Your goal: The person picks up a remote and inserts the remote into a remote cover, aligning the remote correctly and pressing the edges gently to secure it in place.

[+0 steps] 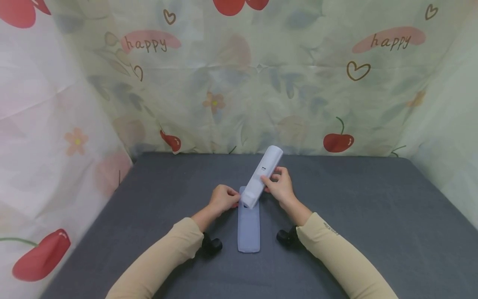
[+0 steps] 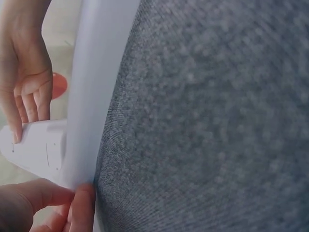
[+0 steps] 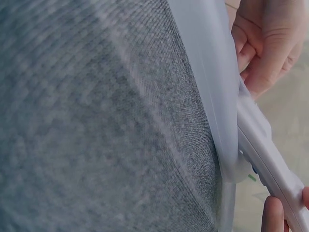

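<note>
My right hand grips a white remote control between thumb and fingers, tilted with its far end up to the right. Its back faces up, and the buttons show along its underside in the right wrist view. Below it, a translucent bluish silicone remote cover lies lengthwise toward me. The remote's lower end overlaps the cover's upper part. My left hand pinches the cover's edge near that end, as the fingers in the left wrist view show. The remote hides part of the cover's upper end.
A dark grey cloth-covered table spreads under both hands. Patterned curtains with cherries and flowers hang behind it and along both sides. Black wrist devices stick out below the beige sleeves.
</note>
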Demonstrator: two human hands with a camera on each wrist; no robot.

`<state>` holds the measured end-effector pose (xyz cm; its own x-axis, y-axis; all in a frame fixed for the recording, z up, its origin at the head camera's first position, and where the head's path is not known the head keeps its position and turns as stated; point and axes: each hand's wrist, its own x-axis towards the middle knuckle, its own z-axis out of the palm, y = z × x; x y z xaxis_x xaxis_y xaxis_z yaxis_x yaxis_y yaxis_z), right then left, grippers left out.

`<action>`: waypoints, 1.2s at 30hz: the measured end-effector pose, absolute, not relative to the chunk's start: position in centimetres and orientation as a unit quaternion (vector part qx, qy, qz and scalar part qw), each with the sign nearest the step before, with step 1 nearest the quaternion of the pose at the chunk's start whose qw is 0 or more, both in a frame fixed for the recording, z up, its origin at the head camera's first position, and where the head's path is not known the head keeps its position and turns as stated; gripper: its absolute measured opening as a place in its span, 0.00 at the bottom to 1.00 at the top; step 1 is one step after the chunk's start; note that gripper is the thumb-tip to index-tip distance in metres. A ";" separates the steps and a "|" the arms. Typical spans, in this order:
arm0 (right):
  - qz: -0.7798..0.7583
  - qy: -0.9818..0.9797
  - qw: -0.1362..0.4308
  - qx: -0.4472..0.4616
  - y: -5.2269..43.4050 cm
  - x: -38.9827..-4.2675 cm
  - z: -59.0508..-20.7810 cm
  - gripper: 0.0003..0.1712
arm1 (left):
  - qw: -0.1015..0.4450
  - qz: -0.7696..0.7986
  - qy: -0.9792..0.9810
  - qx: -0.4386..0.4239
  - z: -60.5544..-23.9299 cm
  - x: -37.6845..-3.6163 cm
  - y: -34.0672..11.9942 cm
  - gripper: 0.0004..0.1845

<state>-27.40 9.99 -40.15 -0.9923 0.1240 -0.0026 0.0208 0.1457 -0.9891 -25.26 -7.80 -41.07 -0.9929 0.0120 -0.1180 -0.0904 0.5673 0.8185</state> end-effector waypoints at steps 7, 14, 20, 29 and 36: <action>0.655 -0.753 0.037 -0.050 9.9 -27.3 -40.2 0.30 | 0.051 0.449 0.892 -0.007 -41.2 -25.3 -7.8 0.08; 0.648 -0.759 0.037 -0.049 10.1 -27.4 -40.4 0.30 | 0.064 0.480 0.875 -0.013 -41.0 -25.1 -7.7 0.10; 0.644 -0.763 0.036 -0.050 10.1 -27.5 -40.4 0.30 | 0.064 0.524 0.849 -0.010 -41.1 -25.3 -7.7 0.10; 0.625 -0.779 0.018 -0.035 10.3 -27.6 -40.3 0.30 | 0.061 0.550 0.832 -0.033 -41.4 -25.4 -7.5 0.08; 0.602 -0.799 -0.003 -0.011 10.3 -27.6 -40.0 0.31 | 0.055 0.525 0.848 -0.046 -41.2 -25.3 -7.3 0.09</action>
<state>-27.61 10.34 -39.99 -0.9997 0.0144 -0.0184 0.0216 0.2759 -0.9609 -25.28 -7.35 -41.20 -0.9897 -0.0197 -0.1415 -0.1355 0.4440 0.8857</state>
